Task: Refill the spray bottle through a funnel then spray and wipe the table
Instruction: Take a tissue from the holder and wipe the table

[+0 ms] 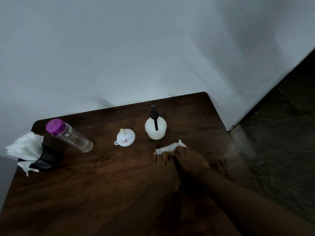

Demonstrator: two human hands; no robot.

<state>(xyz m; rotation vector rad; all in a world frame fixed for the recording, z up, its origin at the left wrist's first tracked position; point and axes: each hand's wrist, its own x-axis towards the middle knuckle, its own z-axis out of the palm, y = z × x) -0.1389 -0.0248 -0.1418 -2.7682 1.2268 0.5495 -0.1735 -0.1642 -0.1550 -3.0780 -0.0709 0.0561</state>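
Left hand (pixel 166 166) and right hand (pixel 190 161) press the tissue (pixel 167 148) with flat, uncurled fingers (pixel 164 155) — funnel (pixel 126 136) sticker (pixel 124 141) illegible.

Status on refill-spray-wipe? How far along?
Refill looks done: funnel sits off the spray bottle, whose head is on; water bottle capped. In hand: left hand and right hand press a tissue on the table. Left: finish wiping.

Left hand (pixel 166 165), right hand (pixel 190 160) on tissue (pixel 167 148)
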